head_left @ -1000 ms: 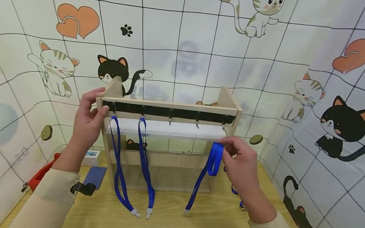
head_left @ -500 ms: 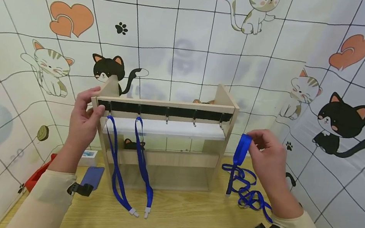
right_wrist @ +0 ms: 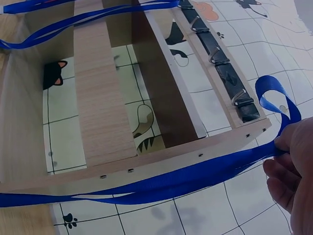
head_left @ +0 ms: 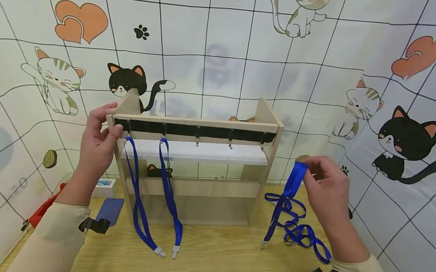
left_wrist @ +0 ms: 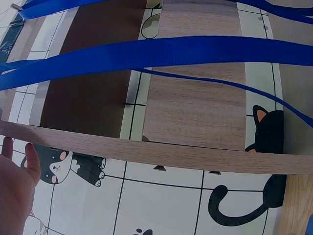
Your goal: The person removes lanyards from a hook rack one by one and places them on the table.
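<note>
A small wooden shelf rack (head_left: 194, 184) stands on the table, with a black strip (head_left: 214, 134) of several metal hooks along its top front. Two blue lanyards (head_left: 170, 189) hang from the two leftmost hooks, their white clips reaching down in front. My left hand (head_left: 98, 140) grips the rack's upper left side panel, thumb on the front edge. Off the rack's right side, my right hand (head_left: 326, 183) pinches another blue lanyard (head_left: 294, 179) near its top. A small loop stands above those fingers in the right wrist view, and the strap trails down past the side panel (right_wrist: 161, 166).
A tangle of blue lanyards (head_left: 302, 236) lies on the table right of the rack, partly behind the held one. On the left are a blue card-like piece (head_left: 110, 210), a small white box (head_left: 104, 188) and a red object (head_left: 46, 207). Cat-print sheeting (head_left: 228, 30) surrounds the table.
My right hand has moved right with its lanyard, from in front of the rack's right end to beyond its side. My left hand stays on the rack.
</note>
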Demonstrator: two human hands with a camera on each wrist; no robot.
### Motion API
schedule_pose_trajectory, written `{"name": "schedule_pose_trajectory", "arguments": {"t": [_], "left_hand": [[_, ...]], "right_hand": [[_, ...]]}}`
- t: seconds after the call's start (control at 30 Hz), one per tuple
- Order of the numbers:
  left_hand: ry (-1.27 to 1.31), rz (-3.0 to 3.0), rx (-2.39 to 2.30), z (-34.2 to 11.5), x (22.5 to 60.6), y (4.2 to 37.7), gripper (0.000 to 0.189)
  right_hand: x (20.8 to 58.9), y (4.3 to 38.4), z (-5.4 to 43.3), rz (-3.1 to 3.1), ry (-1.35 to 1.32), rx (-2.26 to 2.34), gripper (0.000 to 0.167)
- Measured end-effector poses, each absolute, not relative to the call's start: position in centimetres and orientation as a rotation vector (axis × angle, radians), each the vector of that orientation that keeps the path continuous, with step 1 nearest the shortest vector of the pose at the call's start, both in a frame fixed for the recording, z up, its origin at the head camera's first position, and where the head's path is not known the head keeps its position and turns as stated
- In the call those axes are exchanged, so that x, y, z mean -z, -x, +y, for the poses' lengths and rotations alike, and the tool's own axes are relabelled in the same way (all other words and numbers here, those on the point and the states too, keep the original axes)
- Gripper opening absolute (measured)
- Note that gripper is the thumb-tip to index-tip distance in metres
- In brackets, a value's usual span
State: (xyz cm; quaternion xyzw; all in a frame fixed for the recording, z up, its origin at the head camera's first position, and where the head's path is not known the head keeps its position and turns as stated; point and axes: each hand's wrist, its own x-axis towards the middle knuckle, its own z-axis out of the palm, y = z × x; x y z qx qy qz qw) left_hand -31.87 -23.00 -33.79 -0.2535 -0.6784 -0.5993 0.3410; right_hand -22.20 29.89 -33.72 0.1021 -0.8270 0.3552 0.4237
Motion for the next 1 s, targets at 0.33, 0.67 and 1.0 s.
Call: {"name": "schedule_pose_trajectory", "arguments": {"t": [0.33, 0.67, 1.0], "left_hand": [[0.669, -1.751, 1.586, -22.9, 33.7, 31.9, 0.042], [0.663, -1.762, 1.568, -22.9, 33.8, 32.0, 0.042], [0.655, -1.753, 1.589, -22.9, 33.8, 31.7, 0.042]], "right_hand": [[34.3, 22.4, 29.7, -2.088, -0.279, -0.883, 0.009], [36.3, 23.0, 28.4, -2.154, -0.368, -0.953, 0.016], [38.4, 23.3, 28.5, -2.264, -0.374, -0.979, 0.019]]}}
